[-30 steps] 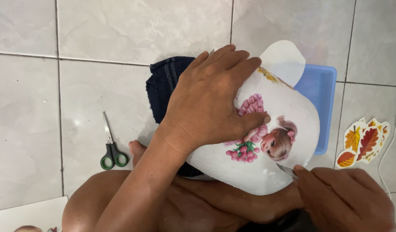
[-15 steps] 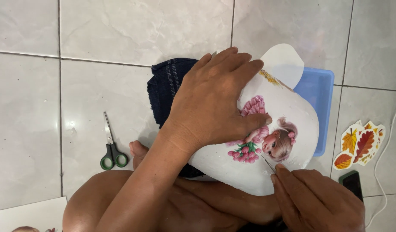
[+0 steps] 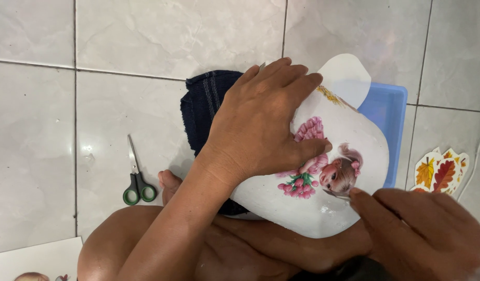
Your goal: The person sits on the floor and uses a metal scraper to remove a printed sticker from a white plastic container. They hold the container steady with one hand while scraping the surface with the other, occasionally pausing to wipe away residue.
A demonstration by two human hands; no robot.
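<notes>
Pressing flat across the top of a white vase (image 3: 328, 208), the left hand (image 3: 260, 125) lies with fingers spread and thumb stretched toward a pink picture (image 3: 323, 171) stuck to the surface, a doll-like figure with flowers; the palm seems to steady the rounded body so it cannot roll. That hand is open, bearing down and not wrapped around anything. The vase lies on its side over the person's crossed legs, with a dark blue cloth (image 3: 203, 104) bunched beneath it, probably as padding against the tiled floor (image 3: 146, 41). The right hand (image 3: 422, 234) comes in from the lower right, fingers pinched on a thin metal tool (image 3: 337, 195) whose tip meets the lower edge of the picture; what kind of tool it is cannot be told. A blue tub (image 3: 391, 109) sits just behind the vase, partly hidden by it. Green-handled scissors (image 3: 138, 179) lie closed on the floor to the left, well apart from both hands. Autumn-leaf stickers (image 3: 437, 174) lie to the right, near the tub, within easy reach. A white sheet (image 3: 37, 257) shows at the lower left corner
</notes>
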